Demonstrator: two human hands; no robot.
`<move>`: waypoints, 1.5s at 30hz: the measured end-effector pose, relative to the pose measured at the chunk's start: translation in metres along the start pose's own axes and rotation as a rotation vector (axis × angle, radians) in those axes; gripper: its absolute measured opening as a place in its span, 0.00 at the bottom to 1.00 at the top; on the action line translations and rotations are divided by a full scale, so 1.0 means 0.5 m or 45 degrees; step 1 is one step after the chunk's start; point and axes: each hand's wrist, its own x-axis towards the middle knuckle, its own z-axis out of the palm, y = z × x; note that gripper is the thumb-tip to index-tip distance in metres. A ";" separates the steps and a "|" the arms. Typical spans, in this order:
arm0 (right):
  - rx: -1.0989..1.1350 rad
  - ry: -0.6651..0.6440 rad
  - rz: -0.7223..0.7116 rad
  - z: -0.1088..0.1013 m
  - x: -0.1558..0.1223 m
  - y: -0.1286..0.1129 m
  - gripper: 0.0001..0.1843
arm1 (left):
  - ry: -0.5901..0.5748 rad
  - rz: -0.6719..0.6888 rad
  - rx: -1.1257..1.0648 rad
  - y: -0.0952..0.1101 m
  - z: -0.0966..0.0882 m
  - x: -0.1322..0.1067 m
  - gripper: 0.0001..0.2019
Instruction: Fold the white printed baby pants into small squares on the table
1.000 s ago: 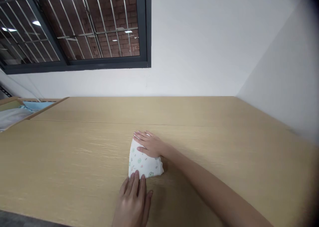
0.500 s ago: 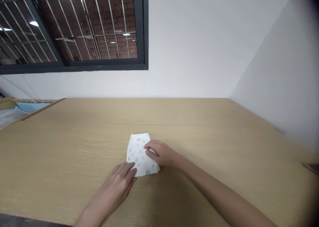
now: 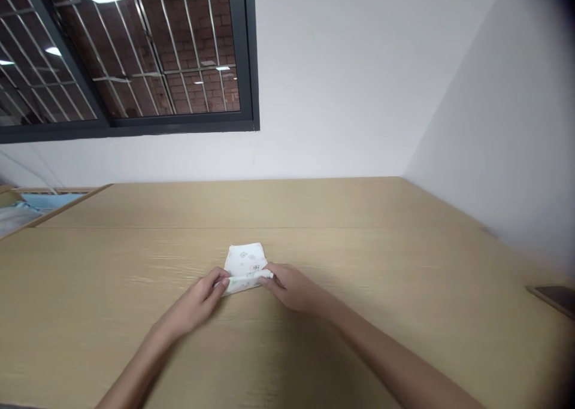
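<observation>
A white cloth (image 3: pixel 246 259) with small green and grey prints lies on the wooden tabletop (image 3: pixel 135 319). Its near edge is turned up and over, making a narrow fold across the front. My left hand (image 3: pixel 197 301) pinches the left end of that fold between thumb and fingers. At the fold's right end, my right hand (image 3: pixel 290 284) grips the cloth the same way. The far part of the cloth lies flat, its printed side up.
Behind the table rises a white wall (image 3: pixel 327 85) with a dark-framed, barred window (image 3: pixel 179 121) at left. A wooden-edged bin (image 3: pixel 49 200) with blue and white fabric adjoins the far left. A dark recess (image 3: pixel 554 298) shows in the tabletop at right.
The cloth's near edge has been lifted and folded away from me. Both hands have gone from resting on the cloth to pinching the fold's ends. The view has shifted slightly.
</observation>
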 end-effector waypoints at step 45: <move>-0.567 0.206 -0.219 0.122 0.130 0.071 0.31 | 0.301 -0.004 0.720 -0.049 0.177 0.134 0.41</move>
